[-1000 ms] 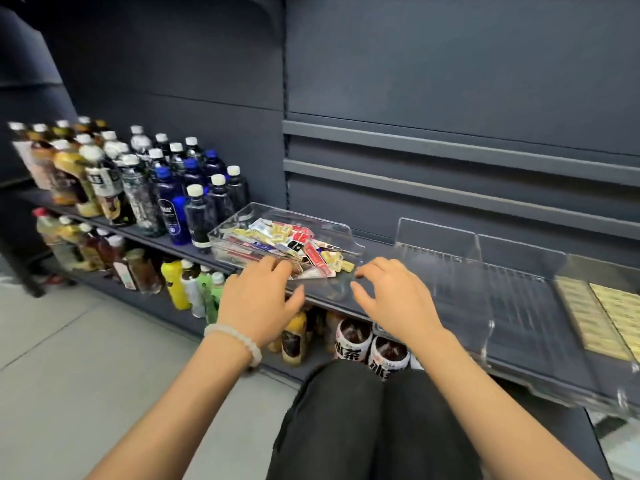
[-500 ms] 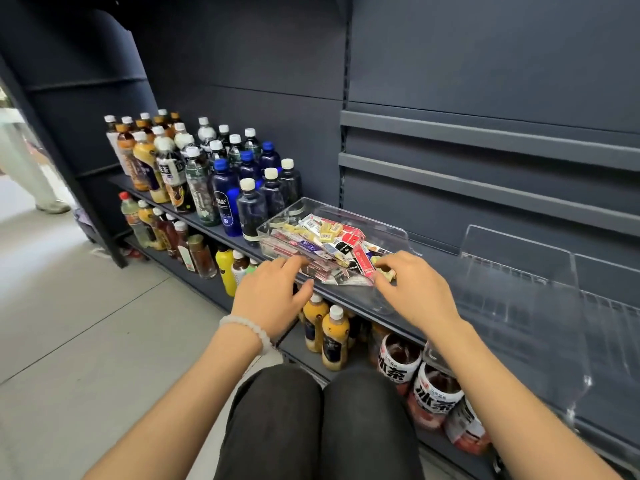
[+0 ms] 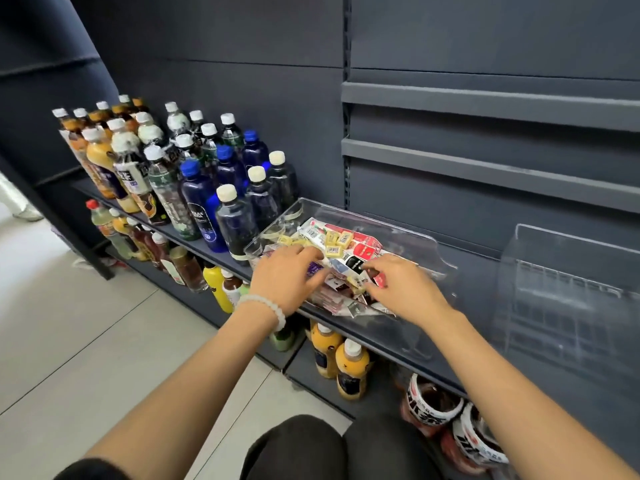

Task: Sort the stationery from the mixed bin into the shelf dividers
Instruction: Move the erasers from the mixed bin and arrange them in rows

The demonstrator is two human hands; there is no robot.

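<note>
Your left hand (image 3: 287, 275) and right hand (image 3: 403, 287) both in clear bin (image 3: 408, 237) on shelf, fingers bent among stationery (image 3: 341, 242); cannot tell if pinching. Bin looks full. Dividers (image 3: 568, 271) right of bin look bare. Sorting barely begun.

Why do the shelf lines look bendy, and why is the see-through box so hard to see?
Head view: the wide lens bows the shelf lines near the edges. The clear bin shows mostly by pale glints on its rim. Fingers look slightly smeared.
</note>
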